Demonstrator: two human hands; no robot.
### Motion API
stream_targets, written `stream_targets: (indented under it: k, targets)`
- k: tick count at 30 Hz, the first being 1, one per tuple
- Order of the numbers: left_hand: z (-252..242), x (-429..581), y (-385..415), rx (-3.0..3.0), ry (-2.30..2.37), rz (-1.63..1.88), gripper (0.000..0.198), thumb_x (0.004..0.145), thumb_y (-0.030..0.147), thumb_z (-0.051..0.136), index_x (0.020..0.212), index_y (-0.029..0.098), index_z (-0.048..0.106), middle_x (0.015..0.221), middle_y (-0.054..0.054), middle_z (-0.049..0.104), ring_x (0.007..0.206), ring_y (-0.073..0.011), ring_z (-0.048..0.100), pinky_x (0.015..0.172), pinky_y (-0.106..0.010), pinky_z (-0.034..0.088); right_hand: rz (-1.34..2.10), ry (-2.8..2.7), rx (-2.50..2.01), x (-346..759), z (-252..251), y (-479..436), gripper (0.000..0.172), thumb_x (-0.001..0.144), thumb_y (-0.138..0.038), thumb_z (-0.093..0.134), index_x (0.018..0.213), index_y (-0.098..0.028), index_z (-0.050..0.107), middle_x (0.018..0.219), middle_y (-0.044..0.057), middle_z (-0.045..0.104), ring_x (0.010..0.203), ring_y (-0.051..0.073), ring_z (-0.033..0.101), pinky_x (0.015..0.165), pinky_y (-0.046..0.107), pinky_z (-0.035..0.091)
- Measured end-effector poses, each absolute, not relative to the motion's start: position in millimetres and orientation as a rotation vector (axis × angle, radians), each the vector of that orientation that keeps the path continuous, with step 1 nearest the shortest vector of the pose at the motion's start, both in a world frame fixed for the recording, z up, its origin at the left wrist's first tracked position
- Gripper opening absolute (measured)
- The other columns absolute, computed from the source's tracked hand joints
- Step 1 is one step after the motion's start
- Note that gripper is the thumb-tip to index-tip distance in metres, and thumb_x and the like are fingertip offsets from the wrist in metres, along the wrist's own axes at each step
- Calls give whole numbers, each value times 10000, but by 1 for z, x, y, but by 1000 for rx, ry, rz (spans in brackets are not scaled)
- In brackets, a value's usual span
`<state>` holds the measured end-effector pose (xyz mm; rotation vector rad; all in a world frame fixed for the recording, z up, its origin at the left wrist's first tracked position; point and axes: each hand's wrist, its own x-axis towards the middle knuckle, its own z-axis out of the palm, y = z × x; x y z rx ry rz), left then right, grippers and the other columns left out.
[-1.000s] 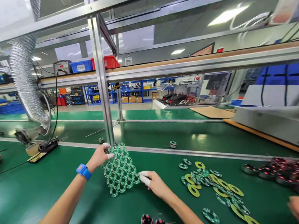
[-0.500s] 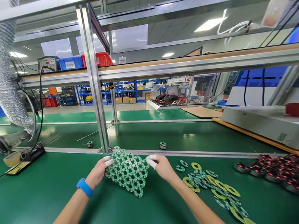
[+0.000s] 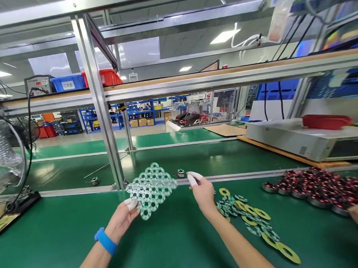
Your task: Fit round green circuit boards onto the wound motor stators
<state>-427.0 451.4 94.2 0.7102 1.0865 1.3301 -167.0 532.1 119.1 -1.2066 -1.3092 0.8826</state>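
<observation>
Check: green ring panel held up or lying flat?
Held up: the left hand pinches the panel by an edge; the right hand is apart.

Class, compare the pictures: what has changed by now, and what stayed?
The right hand came away from the ring panel, which has turned; the left hand still holds it, now by its lower left edge. The view swung right. The loose rings stay on the bench.
</observation>
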Motion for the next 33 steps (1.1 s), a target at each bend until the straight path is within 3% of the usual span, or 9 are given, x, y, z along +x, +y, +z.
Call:
stream_targets:
  k: [4, 7, 11, 15, 19, 25, 33]
  targets:
    - [91, -394, 457, 607, 993, 1540, 108, 831, 74, 542, 803, 178, 557, 842, -2, 634, 797, -87, 621, 803, -206, 510, 1137, -1299, -1185, -182, 104, 493, 398, 650, -504, 573, 777, -137, 663, 548, 31, 595, 438, 146, 535, 417, 266, 447]
    - [90, -368, 454, 583, 943, 1589, 117, 808, 64, 575, 784, 176, 552, 844, -6, 633, 829, -109, 623, 823, -236, 516, 1360, -1351, -1109, -202, 100, 473, 353, 578, -477, 679, 646, -133, 640, 536, 19, 599, 399, 125, 536, 371, 236, 439]
    - [88, -349, 446, 532, 867, 1639, 162, 699, 71, 704, 738, 151, 569, 793, -13, 634, 788, -128, 624, 765, -245, 532, 1424, -1303, -1042, -212, 104, 465, 353, 543, -447, 734, 640, -125, 627, 540, -7, 588, 428, 92, 532, 400, 191, 426]
    - [85, -350, 446, 674, 936, 1564, 263, 581, 221, 817, 705, 121, 608, 729, -21, 645, 691, -119, 606, 651, -209, 516, 1453, -1215, -989, -206, 104, 468, 406, 551, -499, 734, 675, -127, 629, 602, 2, 609, 497, 103, 563, 455, 202, 447]
    - [85, -352, 448, 788, 1051, 1444, 372, 519, 367, 832, 604, 74, 619, 530, -26, 598, 463, -72, 503, 429, -157, 381, 1486, -1153, -945, -202, 99, 472, 421, 518, -508, 761, 626, -126, 620, 564, -4, 595, 484, 100, 544, 470, 215, 442]
    - [99, -346, 436, 960, 1027, 1177, 527, 546, 587, 734, 638, 81, 621, 559, -49, 602, 496, -95, 527, 453, -179, 368, 1514, -1158, -892, -201, 98, 472, 394, 527, -478, 773, 578, -121, 615, 505, -14, 574, 439, 88, 513, 435, 204, 403]
    - [101, -349, 437, 987, 1071, 1189, 520, 522, 585, 745, 574, 84, 615, 441, -15, 527, 397, -64, 416, 410, -190, 276, 1688, -1200, -826, -190, 104, 474, 354, 547, -428, 782, 607, -115, 629, 537, 10, 620, 449, 99, 564, 430, 191, 406]
